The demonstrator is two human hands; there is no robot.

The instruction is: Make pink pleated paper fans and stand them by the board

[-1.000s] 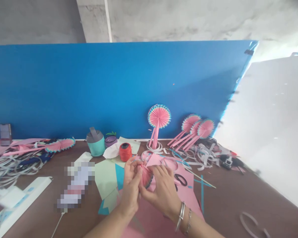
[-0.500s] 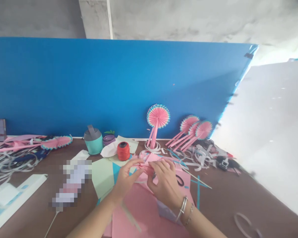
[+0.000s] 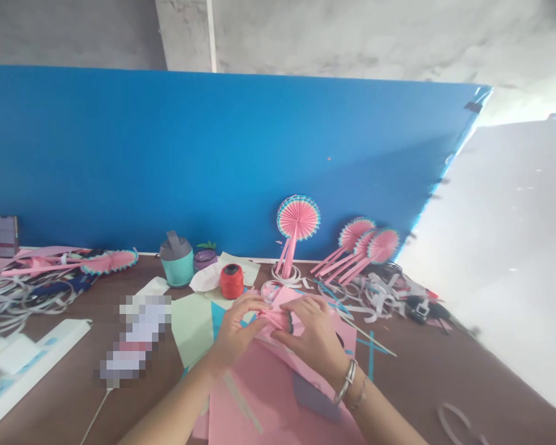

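Between my two hands is a folded piece of pleated pink paper with a dark, bluish edge at its right end. My left hand pinches its left end between thumb and fingers. At the other end, the curled fingers and thumb of my right hand grip the paper near its dark edge. Below both hands lie large pink paper sheets. Part of a black loop shows beside my right hand; the rest is hidden.
Finished pink pleated fans lean against the blue partition, with more fans to the right. A red thread spool, a teal cup and a white power strip stand leftward. White strips lie tangled at right.
The pleated paper now shows wider between my hands, its dark edge turned into view. My right hand's thumb and fingers have spread around it. The black loop is more covered.
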